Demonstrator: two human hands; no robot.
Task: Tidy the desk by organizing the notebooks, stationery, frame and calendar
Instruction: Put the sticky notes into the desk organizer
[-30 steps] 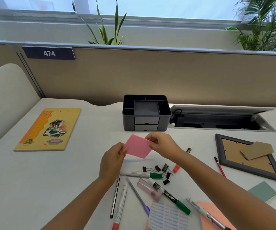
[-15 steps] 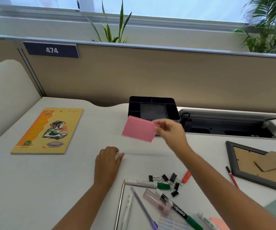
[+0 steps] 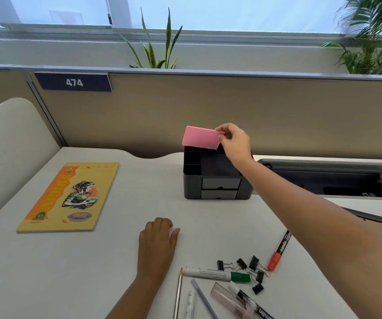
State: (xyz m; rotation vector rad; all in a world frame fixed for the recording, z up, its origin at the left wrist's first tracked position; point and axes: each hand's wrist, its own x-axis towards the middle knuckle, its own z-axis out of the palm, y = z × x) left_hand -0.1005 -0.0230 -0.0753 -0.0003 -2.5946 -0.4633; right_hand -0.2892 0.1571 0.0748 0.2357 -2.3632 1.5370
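Carried up and back from mid-bench, the pink sticky-note pad [image 3: 200, 137] now hangs over the rear slot of the black desk organizer [image 3: 217, 180], pinched by the right hand's [image 3: 233, 143] fingers [image 3: 219, 132]; the left hand [image 3: 157, 245] rests flat and relaxed on the bench [image 3: 139, 187]. Stowing stationery seems the step in hand, and lowering the pad squarely into a compartment comes next; still out: one yellow notebook [image 3: 70, 196], five binder clips [image 3: 248, 270], three markers [image 3: 217, 274].
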